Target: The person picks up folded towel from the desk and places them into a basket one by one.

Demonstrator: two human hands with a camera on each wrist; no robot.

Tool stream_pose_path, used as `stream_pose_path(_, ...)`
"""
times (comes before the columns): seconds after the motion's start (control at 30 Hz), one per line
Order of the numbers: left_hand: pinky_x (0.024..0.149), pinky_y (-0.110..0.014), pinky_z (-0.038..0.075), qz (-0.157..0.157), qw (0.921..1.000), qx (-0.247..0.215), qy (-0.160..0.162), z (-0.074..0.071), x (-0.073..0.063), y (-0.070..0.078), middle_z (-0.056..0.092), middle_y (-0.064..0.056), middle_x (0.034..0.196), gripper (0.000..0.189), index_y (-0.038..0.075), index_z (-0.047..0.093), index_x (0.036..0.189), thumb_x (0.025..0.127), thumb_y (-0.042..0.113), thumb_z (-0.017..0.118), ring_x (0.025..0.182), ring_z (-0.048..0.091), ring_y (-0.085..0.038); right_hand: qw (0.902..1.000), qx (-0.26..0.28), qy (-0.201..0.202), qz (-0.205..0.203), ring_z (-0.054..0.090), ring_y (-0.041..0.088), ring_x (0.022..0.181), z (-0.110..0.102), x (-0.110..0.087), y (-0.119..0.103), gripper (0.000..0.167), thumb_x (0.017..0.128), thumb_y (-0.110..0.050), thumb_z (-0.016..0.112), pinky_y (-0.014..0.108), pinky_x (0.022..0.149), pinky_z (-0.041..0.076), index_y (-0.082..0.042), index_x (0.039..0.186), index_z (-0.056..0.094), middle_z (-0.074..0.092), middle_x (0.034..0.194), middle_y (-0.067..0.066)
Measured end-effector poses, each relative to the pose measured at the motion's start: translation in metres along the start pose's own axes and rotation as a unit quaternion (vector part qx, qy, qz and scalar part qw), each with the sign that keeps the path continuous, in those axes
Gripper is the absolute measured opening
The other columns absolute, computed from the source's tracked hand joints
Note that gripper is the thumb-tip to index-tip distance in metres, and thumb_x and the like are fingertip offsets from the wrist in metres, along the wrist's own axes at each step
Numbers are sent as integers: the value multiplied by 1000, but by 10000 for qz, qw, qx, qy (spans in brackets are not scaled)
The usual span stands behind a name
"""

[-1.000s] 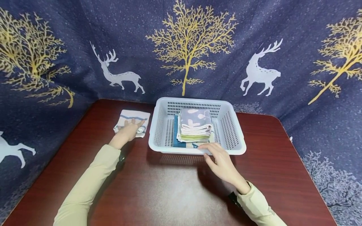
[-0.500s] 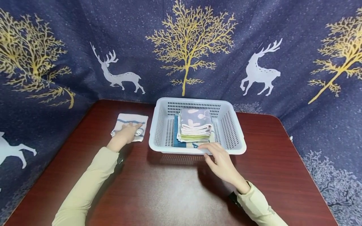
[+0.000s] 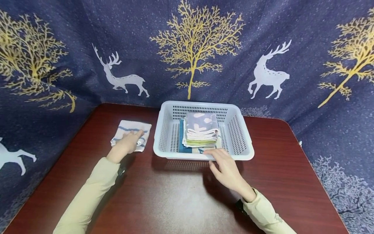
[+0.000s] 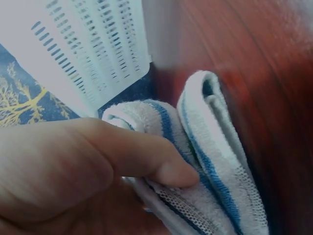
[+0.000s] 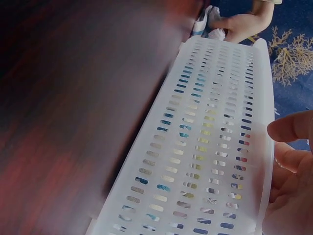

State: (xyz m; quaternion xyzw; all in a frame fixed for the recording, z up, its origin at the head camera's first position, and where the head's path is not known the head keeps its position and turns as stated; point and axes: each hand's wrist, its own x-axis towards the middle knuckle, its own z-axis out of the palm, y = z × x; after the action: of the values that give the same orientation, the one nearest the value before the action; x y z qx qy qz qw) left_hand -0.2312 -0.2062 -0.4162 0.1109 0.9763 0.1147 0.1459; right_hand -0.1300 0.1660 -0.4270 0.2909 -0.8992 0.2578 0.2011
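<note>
My left hand (image 3: 126, 144) pinches a folded white towel with blue stripes (image 3: 132, 126), left of the basket. In the left wrist view the thumb presses on top of the towel (image 4: 215, 161), whose folded layers stand apart; the other fingers are mostly hidden beneath. At the near rim of a pale blue plastic basket (image 3: 246, 139), my right hand (image 3: 226, 169) holds on, its fingers over the edge. The right wrist view has the basket's slotted wall (image 5: 195, 147) in front of that hand, with a fingertip against the rim.
Inside the basket lies a stack of folded towels (image 3: 201, 125), a grey-purple patterned one on top and a blue one (image 3: 181, 136) low at the left. The basket stands on a dark red wooden table (image 3: 175, 195). Behind hangs a navy cloth (image 3: 163, 48) with trees and deer.
The left hand and the striped towel have moved a little leftward and nearer to me, away from the basket. The right hand and the basket have stayed nearly in place.
</note>
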Motion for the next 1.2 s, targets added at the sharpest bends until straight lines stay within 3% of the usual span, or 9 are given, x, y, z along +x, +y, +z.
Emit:
stream_pose_path(0.17, 101, -64, 38, 217, 9997, 125, 73, 1, -10, -1, 45, -38, 134, 56, 5, 39, 132, 81, -11, 57, 125, 40, -58, 10000, 23, -45, 35, 56, 14, 102, 0, 0, -1, 37, 84, -7, 61, 35, 85, 43, -14, 119, 63, 66, 114, -1)
stream_pose_path(0.37, 96, -55, 44, 412, 9986, 322, 59, 1, -18, 3, 56, -33, 121, 50, 4, 42, 124, 79, -8, 62, 116, 51, -49, 9999, 63, -80, 61, 55, 14, 102, -2, 0, -1, 37, 84, -6, 60, 35, 85, 42, -14, 120, 62, 66, 114, -1)
stream_pose_path(0.53, 89, -52, 48, 341, 9982, 498, 0, 3, -24, 5, 58, -32, 115, 45, 2, 41, 120, 81, -6, 62, 111, 54, -46, 9999, 70, -112, 85, 56, 16, 106, -1, 1, -1, 37, 85, -7, 60, 38, 89, 43, -15, 121, 62, 66, 115, -1)
stream_pose_path(0.7, 88, -54, 48, 119, 9991, 380, -161, 2, -29, 8, 53, -37, 115, 45, -1, 40, 119, 79, -6, 61, 106, 55, -51, 9999, -90, -74, 24, 56, 17, 107, 2, 0, -2, 39, 83, -6, 62, 40, 89, 43, -15, 121, 62, 66, 115, 0)
stream_pose_path(0.77, 88, -56, 48, 203, 9991, 283, -227, 0, -31, 8, 54, -37, 114, 42, -1, 41, 115, 79, -4, 62, 104, 56, -52, 9998, -142, -92, 42, 56, 17, 108, 3, 0, -2, 40, 83, -7, 62, 40, 89, 42, -16, 122, 61, 66, 115, -1)
stream_pose_path(0.87, 85, -51, 49, 656, 9973, -69, -321, -5, -32, 1, 58, -28, 101, 36, -1, 44, 107, 79, 3, 67, 94, 58, -42, 9998, -149, -99, 88, 56, 17, 109, 3, 0, -2, 40, 84, -8, 61, 39, 90, 42, -17, 122, 61, 66, 116, -1)
stream_pose_path(1.0, 88, -47, 47, 1194, 9895, -656, -490, -18, -33, -15, 62, -22, 103, 39, -2, 51, 109, 86, 23, 70, 93, 58, -31, 9998, -130, -68, 106, 56, 17, 109, 4, 0, -3, 39, 84, -8, 61, 39, 90, 42, -16, 122, 62, 66, 116, -1)
stream_pose_path(1.1, 90, -49, 47, 1192, 9896, -737, -314, -27, -33, -25, 63, -25, 113, 42, -1, 56, 112, 91, 35, 63, 100, 61, -32, 9998, -156, -49, 94, 56, 18, 109, 4, 1, -3, 38, 84, -9, 60, 39, 90, 42, -16, 122, 62, 66, 116, 0)
stream_pose_path(1.2, 89, -52, 48, 994, 9926, -683, 106, -31, -30, -32, 64, -26, 113, 39, -2, 61, 112, 94, 32, 59, 102, 61, -38, 9998, -200, -31, 74, 57, 19, 109, 5, 0, -3, 38, 84, -9, 60, 39, 88, 41, -15, 122, 61, 66, 116, 0)
